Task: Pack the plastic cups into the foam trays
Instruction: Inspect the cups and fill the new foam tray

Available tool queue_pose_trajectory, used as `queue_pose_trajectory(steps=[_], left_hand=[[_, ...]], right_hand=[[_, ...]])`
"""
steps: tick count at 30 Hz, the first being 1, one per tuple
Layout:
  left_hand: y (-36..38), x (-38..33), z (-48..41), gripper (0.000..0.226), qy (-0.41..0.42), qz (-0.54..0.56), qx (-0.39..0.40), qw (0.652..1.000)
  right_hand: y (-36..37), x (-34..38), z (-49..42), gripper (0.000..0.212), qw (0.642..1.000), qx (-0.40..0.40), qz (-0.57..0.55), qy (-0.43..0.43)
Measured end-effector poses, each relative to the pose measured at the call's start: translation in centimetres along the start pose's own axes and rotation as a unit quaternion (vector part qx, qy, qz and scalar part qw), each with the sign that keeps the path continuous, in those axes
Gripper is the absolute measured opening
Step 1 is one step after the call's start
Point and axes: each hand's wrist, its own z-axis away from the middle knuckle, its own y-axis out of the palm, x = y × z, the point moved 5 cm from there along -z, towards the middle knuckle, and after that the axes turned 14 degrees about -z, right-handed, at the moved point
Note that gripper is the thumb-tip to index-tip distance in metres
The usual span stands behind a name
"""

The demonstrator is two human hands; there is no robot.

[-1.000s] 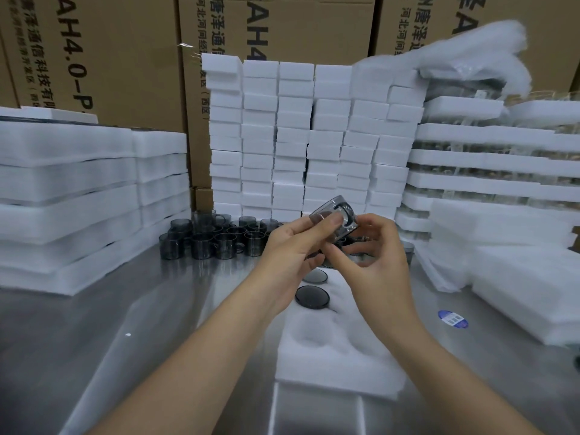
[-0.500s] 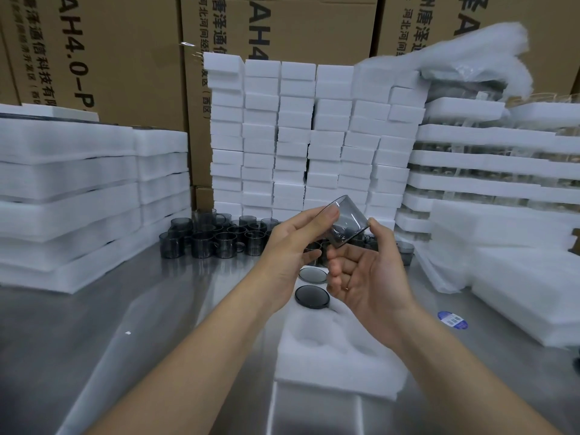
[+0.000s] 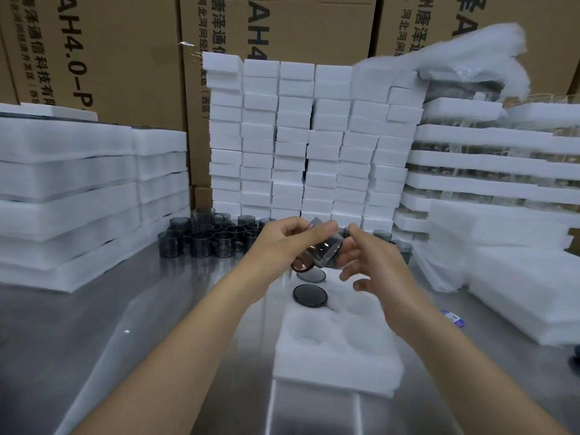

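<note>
My left hand [image 3: 282, 246] grips a smoky grey plastic cup [image 3: 324, 251] with a handle, tilted on its side above the far end of a white foam tray [image 3: 339, 350]. My right hand [image 3: 373, 268] hovers just right of the cup, fingers spread and relaxed, holding nothing. Two cups [image 3: 310, 295] sit bottom-up in the tray's far pockets; the nearer pockets are bare foam. A cluster of several loose grey cups [image 3: 207, 237] stands on the steel table behind my left hand.
Stacks of foam trays [image 3: 78, 196] fill the left side. A wall of foam blocks [image 3: 314, 136] rises at the back before cardboard boxes. Packed tray stacks [image 3: 496, 164] and loose foam sheets [image 3: 518, 277] crowd the right. A blue sticker [image 3: 453, 318] lies on the table.
The cup has come down from chest height toward the tray and tipped onto its side. My right hand has let go of it and opened beside it.
</note>
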Motion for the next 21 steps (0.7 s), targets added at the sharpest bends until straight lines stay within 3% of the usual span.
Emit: queue_pose_trajectory(steps=[4, 10, 15, 18, 21], left_hand=[[0.0, 0.8, 0.0, 0.049, -0.019, -0.056, -0.002, 0.998], [1.1, 1.9, -0.2, 0.07, -0.057, -0.098, -0.022, 0.993], [1.9, 2.4, -0.4, 0.081, -0.042, -0.118, -0.009, 0.992], [1.7, 2.8, -0.6, 0.063, -0.033, -0.113, -0.034, 0.992], [1.4, 4.3, -0.9, 0.038, -0.017, -0.235, -0.035, 0.971]], right_hand=[[-0.4, 0.0, -0.3, 0.036, 0.993, 0.107, 0.031, -0.027], [-0.9, -0.9, -0.2, 0.045, 0.977, 0.205, 0.054, 0.004], [-1.0, -1.3, -0.5, 0.048, 0.982, 0.162, 0.088, -0.033], [-2.4, -1.3, -1.4, 0.029, 0.993, 0.08, 0.068, -0.057], [-4.4, -2.3, -2.5, 0.023, 0.997, 0.016, 0.058, -0.049]])
